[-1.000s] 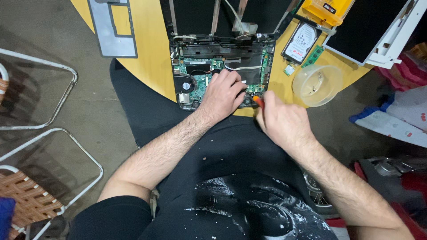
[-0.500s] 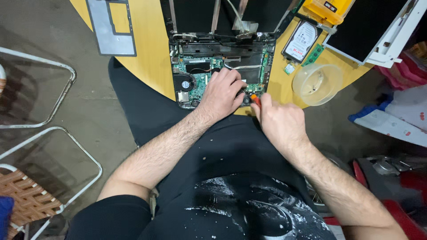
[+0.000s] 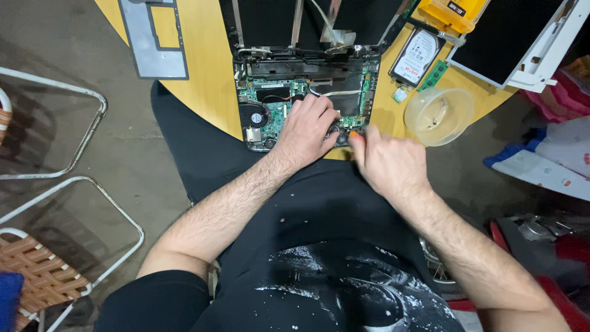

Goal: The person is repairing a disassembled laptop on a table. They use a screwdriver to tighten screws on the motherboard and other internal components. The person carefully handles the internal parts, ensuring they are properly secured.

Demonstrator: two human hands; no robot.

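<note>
Two hands on an opened laptop

Left hand point(image 3: 307, 129) lies flat, fingers spread, on the green circuit board point(image 3: 276, 107); right hand point(image 3: 387, 163) has its grip clamped on an orange-handled tool point(image 3: 356, 139).

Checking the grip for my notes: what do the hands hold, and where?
Right hand grips an orange-handled tool by its handle. Left hand rests on the opened laptop, holding nothing.

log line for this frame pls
left hand: pressed on open laptop board | right hand: gripping orange-handled tool at board's near edge | clear bowl: beside
</note>
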